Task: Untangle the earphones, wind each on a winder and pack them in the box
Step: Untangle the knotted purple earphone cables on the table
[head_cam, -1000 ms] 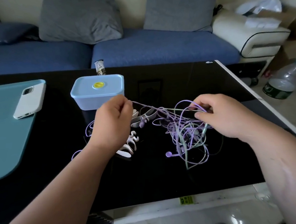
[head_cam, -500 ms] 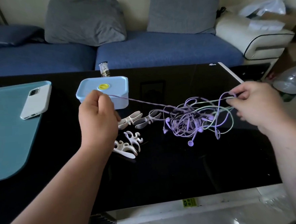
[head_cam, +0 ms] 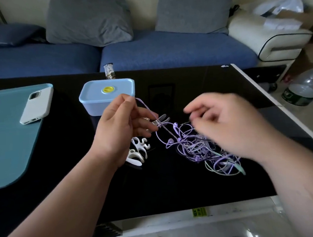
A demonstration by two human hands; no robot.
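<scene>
A tangle of purple and pale green earphone cords lies on the black table, right of centre. My left hand pinches one purple cord between thumb and forefinger, and the strand runs down into the tangle. My right hand hovers over the tangle's right side, motion-blurred, fingers loosely bent; whether it holds a cord is unclear. White winders lie by my left wrist, with more winders just past my left fingers. The light blue lidded box stands behind my left hand.
A white phone rests on a teal mat at the table's left. A small wrapped packet sits behind the box. A blue sofa runs along the far side. A plastic bottle lies on the floor to the right.
My right hand came back left from the table's right edge and now hovers over the tangle, which has slackened onto the table. My left hand moved right and forward, still pinching the purple cord.
</scene>
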